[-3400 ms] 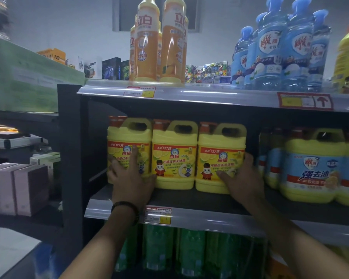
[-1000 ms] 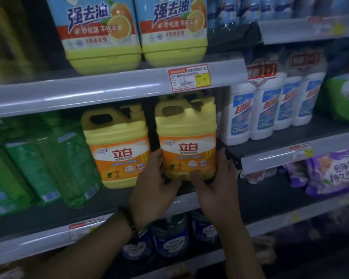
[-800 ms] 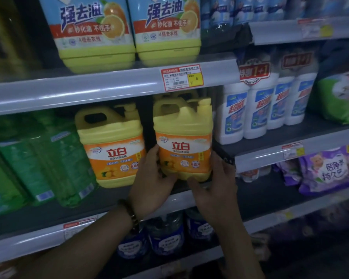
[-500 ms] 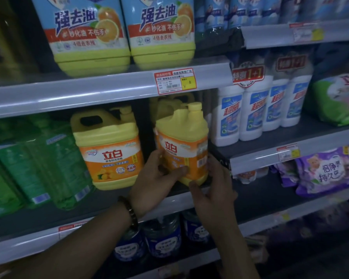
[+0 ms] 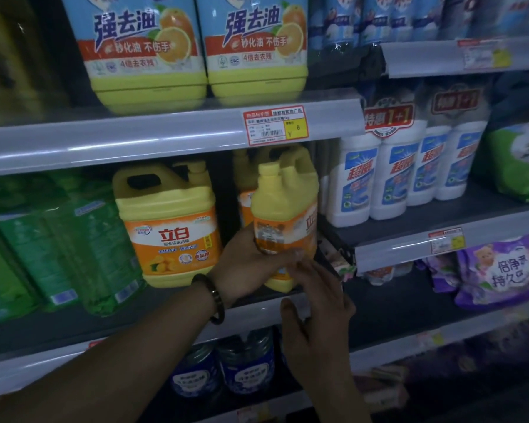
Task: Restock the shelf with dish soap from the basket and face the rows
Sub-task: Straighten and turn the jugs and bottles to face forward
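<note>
A yellow plastic dish-soap jug with an orange label stands at the front edge of the dark middle shelf, its narrow side and cap facing outward (the label front points right, toward the white bottles); the left hand grips it low down, its fingers curled across the label's lower band from the left; the right hand is below and just right, its fingers stretched out and blurred, tips at the jug's bottom corner, thumb spread apart; whether they touch the jug cannot be told; a matching yellow jug faces forward just beside it, left.
</note>
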The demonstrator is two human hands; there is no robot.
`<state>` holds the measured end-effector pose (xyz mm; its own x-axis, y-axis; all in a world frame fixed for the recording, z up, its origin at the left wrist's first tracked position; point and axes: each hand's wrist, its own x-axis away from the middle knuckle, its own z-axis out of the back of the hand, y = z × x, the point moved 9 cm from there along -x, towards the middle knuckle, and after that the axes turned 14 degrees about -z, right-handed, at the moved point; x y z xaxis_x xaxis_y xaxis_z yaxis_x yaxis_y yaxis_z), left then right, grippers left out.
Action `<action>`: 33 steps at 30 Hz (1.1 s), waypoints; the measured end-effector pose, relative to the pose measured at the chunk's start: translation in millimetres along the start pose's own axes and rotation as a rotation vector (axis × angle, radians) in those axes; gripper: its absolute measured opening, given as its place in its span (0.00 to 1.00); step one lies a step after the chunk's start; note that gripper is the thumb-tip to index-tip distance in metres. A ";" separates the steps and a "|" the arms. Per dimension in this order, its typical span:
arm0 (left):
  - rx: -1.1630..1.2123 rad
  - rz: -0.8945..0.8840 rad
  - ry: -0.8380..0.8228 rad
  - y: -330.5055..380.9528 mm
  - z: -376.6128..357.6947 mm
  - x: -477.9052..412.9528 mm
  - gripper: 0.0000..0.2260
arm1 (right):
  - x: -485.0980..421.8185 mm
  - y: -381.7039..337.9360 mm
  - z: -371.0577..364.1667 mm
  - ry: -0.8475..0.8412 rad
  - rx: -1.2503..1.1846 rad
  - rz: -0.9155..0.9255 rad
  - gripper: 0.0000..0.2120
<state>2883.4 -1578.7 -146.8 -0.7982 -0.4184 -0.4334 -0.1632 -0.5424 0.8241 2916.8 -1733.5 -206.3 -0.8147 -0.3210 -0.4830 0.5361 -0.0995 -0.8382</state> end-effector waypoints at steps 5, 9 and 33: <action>-0.013 0.045 0.092 -15.5 14.9 2.0 0.30 | -2.6 6.1 -2.1 0.054 0.032 0.000 0.24; -0.046 0.046 0.107 -13.1 17.3 5.2 0.22 | -12.4 14.3 -5.5 0.029 0.168 -0.098 0.35; -0.157 -0.097 0.093 -2.9 8.1 33.8 0.23 | -24.0 19.7 -35.8 -0.161 0.525 -0.149 0.34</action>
<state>2852.2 -1585.4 -160.9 -0.7251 -0.4197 -0.5460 -0.1387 -0.6876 0.7128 2939.0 -1694.1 -220.3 -0.8682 -0.4026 -0.2900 0.4891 -0.5965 -0.6363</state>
